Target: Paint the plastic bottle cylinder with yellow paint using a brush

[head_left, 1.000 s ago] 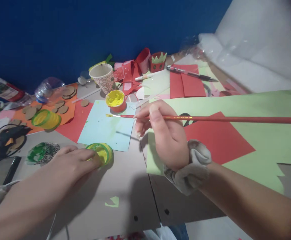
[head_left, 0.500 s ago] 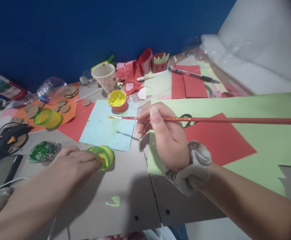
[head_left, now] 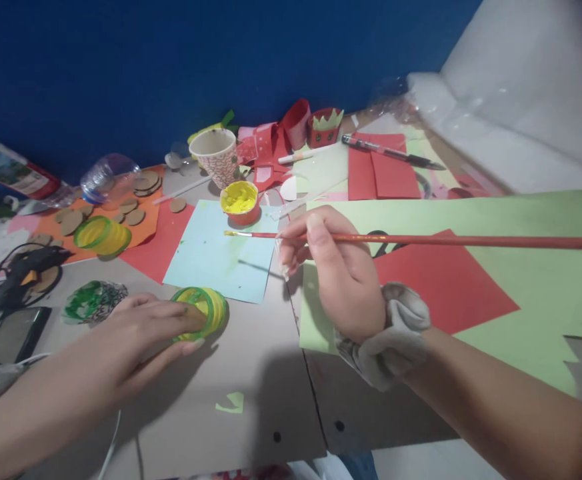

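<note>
My right hand (head_left: 348,273) holds a long red paintbrush (head_left: 421,240) level between thumb and fingers. Its yellow-tipped bristles hang over a light blue sheet of paper (head_left: 201,260), below a small red cup of yellow paint (head_left: 241,207). My left hand (head_left: 155,333) is on a yellow and green painted ring (head_left: 215,313) lying on the table. Its fingertips reach inside the ring while the thumb lies along the near outer side. Beside that hand is a patterned cup with green paint (head_left: 93,301), partly hidden behind it.
A similar yellow ring (head_left: 103,237) and cardboard discs (head_left: 134,217) sit on orange paper at left. Behind stand a patterned paper cup (head_left: 217,157) and red paper crafts (head_left: 298,123). Green paper (head_left: 545,280) with a red sheet (head_left: 451,287) covers the right side. Black cables (head_left: 15,277) lie far left.
My left hand has shifted its hold on the ring; its thumb now shows at the near side, and the ring has turned slightly. The paintbrush stays in nearly the same place.
</note>
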### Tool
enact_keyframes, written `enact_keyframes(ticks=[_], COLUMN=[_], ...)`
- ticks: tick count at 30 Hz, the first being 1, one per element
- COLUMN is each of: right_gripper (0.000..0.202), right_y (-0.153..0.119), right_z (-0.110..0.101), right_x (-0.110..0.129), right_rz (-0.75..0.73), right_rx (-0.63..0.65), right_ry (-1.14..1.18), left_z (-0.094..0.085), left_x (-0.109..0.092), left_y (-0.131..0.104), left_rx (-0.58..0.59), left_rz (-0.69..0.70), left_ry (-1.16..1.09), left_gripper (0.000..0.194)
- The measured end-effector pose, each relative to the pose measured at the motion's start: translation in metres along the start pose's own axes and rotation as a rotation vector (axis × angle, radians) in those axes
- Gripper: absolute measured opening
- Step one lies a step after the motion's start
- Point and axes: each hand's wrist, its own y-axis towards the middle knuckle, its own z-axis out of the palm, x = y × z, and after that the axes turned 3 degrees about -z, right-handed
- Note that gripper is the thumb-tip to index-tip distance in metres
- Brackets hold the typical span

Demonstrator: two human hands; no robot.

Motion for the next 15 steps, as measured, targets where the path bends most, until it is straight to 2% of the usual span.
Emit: enact_keyframes(ticks=[6, 9, 12, 15], right_gripper=[0.027, 0.027, 0.027, 0.027], right_y=[0.0, 0.0, 0.0, 0.0], right_z=[0.0, -0.001, -0.002, -0.002], right_x=[-0.001, -0.001, 0.0, 0.0], right_rz=[-0.016, -0.014, -0.018, -0.028], right_rx=[0.006, 0.012, 0.03, 0.042], right_ry=[0.009, 0.005, -0.009, -0.015], left_z=[0.001, 0.004, 0.009, 0.017], left_x=[-0.003, -0.003, 0.004, 0.019], left_y=[0.002, 0.001, -0.001, -0.006], left_rx=[0.041, 0.012, -0.042, -0.101], left_rz=[-0.094, -0.113, -0.136, -0.189], left_ry=[0.044, 0.003, -0.053, -0.102], left_gripper=[0.038, 0.035, 0.032, 0.036])
